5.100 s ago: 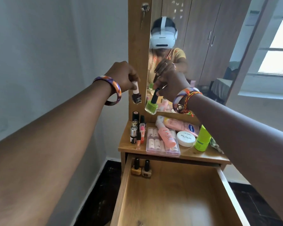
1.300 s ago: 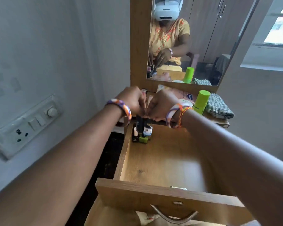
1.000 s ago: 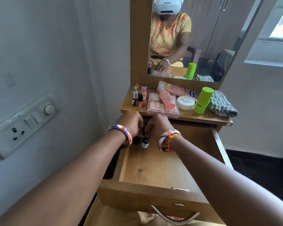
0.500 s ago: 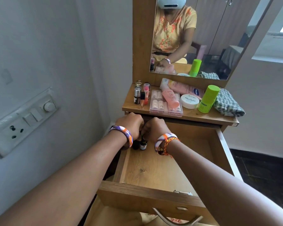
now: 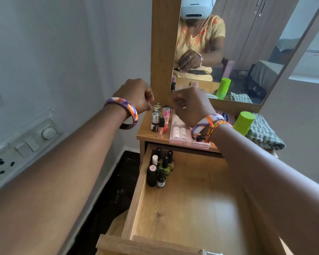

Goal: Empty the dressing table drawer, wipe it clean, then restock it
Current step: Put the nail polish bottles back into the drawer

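Observation:
The wooden drawer (image 5: 191, 214) stands pulled out, with several nail polish bottles (image 5: 159, 169) upright in its back left corner. On the table top above stands a cluster of small bottles (image 5: 157, 119), beside a clear pink case (image 5: 180, 132). My left hand (image 5: 136, 94) hovers over that cluster, its loosely curled fingertips right beside a gold-capped bottle (image 5: 157, 106). My right hand (image 5: 191, 105) hangs above the pink case with curled fingers and nothing in them.
A green bottle (image 5: 244, 122) and a folded checked cloth (image 5: 264, 134) sit at the table's right. The mirror (image 5: 228, 52) rises behind. A switch and socket panel (image 5: 20, 148) is on the left wall. Dark floor lies left of the drawer.
Both hands have let go of the bottles in the drawer's back left corner and risen to the table top above. The bottles stay standing in the drawer.

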### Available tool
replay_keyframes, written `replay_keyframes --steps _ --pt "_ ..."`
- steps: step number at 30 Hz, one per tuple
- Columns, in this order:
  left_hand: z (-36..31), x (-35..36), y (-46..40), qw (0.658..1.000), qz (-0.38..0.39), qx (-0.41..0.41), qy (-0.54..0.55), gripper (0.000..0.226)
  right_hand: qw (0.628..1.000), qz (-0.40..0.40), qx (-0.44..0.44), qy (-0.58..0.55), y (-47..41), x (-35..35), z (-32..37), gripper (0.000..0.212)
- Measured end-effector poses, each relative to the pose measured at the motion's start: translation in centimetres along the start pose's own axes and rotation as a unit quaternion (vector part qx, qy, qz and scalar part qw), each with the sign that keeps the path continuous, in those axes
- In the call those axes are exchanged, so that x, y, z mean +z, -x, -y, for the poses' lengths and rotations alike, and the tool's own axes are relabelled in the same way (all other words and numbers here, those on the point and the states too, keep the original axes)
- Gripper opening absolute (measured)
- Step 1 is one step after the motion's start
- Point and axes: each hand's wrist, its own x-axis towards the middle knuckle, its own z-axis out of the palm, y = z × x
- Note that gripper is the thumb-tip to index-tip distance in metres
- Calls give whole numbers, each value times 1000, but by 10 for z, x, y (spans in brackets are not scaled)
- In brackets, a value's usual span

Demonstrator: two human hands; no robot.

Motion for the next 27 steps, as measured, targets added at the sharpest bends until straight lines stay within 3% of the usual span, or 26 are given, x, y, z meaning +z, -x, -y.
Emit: replay_keyframes --steps 4,9,15,21,24,27 --pt "-2 7 -13 999 15 15 -33 20 997 49 -37 40 -15 10 -3 40" --pt "-8 22 -15 986 136 15 -91 34 993 106 -49 32 -24 22 -4 35" --pt "-13 40 -14 992 67 12 -107 28 995 87 -40 19 -19 20 -6 20" --pt "-23 15 -4 996 70 3 -50 22 998 64 -1 -19 -9 -5 -2 17" --pt "-32 -7 10 994 99 16 -34 21 998 49 16 -23 -1 -24 1 14" --pt "-38 -15 28 986 163 24 -36 17 996 89 12 -9 18 -38 4 19"
